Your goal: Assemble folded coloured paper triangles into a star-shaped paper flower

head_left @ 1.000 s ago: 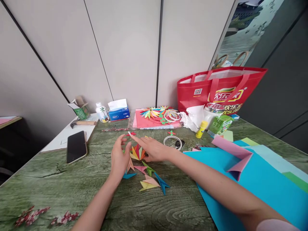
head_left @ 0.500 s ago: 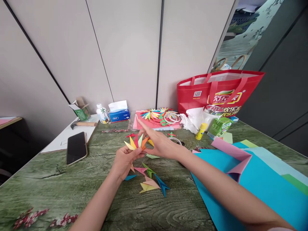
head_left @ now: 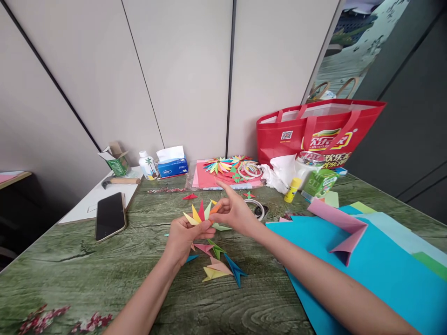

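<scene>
A fan of folded paper points (head_left: pixel 200 213) in yellow, red, pale green and orange is held above the table. My left hand (head_left: pixel 183 237) pinches its base from the left, thumb on top. My right hand (head_left: pixel 233 211) grips the orange point at the fan's right side between thumb and fingers, with the index finger stretched out. Below the hands lie loose folded pieces: a blue one (head_left: pixel 236 270), a yellow one (head_left: pixel 213 273), a green one (head_left: pixel 217 249) and a pink one (head_left: pixel 204 248). A small red piece (head_left: pixel 190 197) lies behind them.
At left are a phone (head_left: pixel 111 216), a hammer (head_left: pixel 120 180) and a tissue box (head_left: pixel 172 167). Finished paper stars (head_left: pixel 218 165), a tape roll (head_left: pixel 258 209), a glue stick (head_left: pixel 292 190) and a red bag (head_left: pixel 279 139) stand farther back. Blue sheets (head_left: pixel 335 260) cover the right.
My right hand has come down and closed on the orange point, where it was more open before. The fan and my left hand have shifted slightly down and right.
</scene>
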A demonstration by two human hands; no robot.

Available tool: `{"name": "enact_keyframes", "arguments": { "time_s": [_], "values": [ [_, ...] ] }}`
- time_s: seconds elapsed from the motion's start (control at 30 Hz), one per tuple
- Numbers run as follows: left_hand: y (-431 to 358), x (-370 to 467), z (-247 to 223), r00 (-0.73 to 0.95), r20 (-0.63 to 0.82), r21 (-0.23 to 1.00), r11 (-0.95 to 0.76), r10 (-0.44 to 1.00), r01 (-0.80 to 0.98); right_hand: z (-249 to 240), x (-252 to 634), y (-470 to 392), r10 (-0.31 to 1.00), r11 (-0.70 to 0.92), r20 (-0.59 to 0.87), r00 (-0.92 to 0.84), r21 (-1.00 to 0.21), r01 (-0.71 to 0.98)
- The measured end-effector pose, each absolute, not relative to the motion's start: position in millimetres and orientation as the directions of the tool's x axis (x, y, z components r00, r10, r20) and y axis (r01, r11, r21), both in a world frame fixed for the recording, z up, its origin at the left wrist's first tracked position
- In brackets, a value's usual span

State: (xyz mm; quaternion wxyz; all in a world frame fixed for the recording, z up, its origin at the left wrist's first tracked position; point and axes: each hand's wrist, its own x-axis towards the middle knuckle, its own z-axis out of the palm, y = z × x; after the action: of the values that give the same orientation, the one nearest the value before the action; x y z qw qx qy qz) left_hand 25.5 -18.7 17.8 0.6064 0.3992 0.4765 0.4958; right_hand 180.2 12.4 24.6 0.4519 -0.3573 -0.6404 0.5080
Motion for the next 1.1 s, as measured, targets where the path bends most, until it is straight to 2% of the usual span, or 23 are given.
{"name": "enact_keyframes", "arguments": {
  "time_s": [0.1, 0.27, 0.47, 0.6, 0.7, 0.9, 1.0, 1.1],
  "values": [
    [-19.1, 25.3, 17.6, 0.056, -0.177, 0.954, 0.185, 0.983, -0.234, 23.0, 180.0, 11.5, 0.901, 0.304, 0.272, -0.339, -0.952, 0.043],
    [-20.2, 24.8, 18.0, 0.08, -0.165, 0.965, 0.178, 0.983, -0.193, 21.2, 179.1, 14.1, 0.916, 0.208, 0.193, -0.351, -0.978, 0.006],
    [-21.4, 28.8, 20.3, 0.116, -0.136, 0.964, 0.159, 0.984, -0.212, 17.9, 178.7, 16.9, 0.944, 0.221, 0.227, -0.239, -0.974, -0.052],
    [-22.6, 29.4, 18.7, 0.114, -0.146, 0.971, 0.165, 0.983, -0.173, 20.7, 178.8, 14.8, 0.923, 0.227, 0.234, -0.305, -0.972, -0.057],
    [-24.6, 28.9, 15.5, 0.156, -0.139, 0.98, 0.158, 0.978, -0.118, 24.1, 179.2, 12.9, 0.914, 0.222, 0.216, -0.344, -0.975, -0.024],
    [-28.2, 32.9, 12.7, 0.193, -0.182, 0.982, 0.189, 0.964, -0.021, 27.2, 180.7, 12.7, 0.943, 0.196, 0.148, -0.298, -0.971, 0.135],
    [-26.6, 34.6, 12.2, 0.202, -0.183, 0.978, 0.2, 0.962, -0.064, 27.3, 181.8, 14.3, 0.933, 0.226, 0.181, -0.313, -0.967, 0.116],
    [-22.4, 32.9, 12.8, 0.125, -0.148, 0.967, 0.17, 0.981, -0.189, 30.5, 184.9, 18.2, 0.915, 0.312, 0.296, -0.275, -0.95, 0.015]
  ]
}}
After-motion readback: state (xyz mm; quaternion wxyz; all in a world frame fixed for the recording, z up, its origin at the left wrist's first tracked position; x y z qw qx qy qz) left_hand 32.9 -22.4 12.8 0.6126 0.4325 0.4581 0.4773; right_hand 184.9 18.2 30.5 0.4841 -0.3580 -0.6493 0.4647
